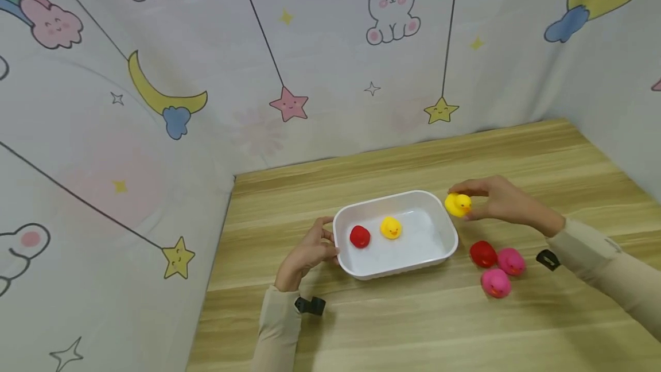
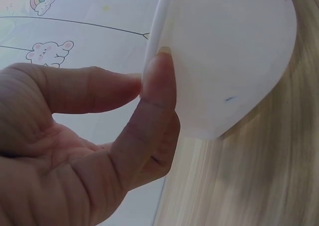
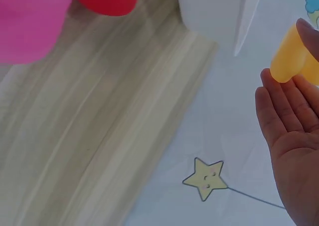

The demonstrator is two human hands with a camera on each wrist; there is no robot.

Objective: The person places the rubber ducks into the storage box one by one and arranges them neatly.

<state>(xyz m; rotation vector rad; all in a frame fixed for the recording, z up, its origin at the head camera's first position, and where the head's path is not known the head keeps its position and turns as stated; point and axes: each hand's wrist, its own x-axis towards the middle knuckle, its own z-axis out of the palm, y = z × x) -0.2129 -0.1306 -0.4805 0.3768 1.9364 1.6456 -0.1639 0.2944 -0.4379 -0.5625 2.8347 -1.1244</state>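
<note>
Your left fingers pinch the tray; your right fingers hold a yellow duck at its right end. Two toys are inside the tray; three toys remain outside, right of it.

Tub is plain white, held duck is super bright yellow, loose ducks are hot pink, loose toy is solid red. Tabletop is streaky tan woodgrain, sleeves are beige, white backdrop has yellow moons, pink/yellow stars.

Wood-grain table, cartoon-printed white fabric backdrop
</note>
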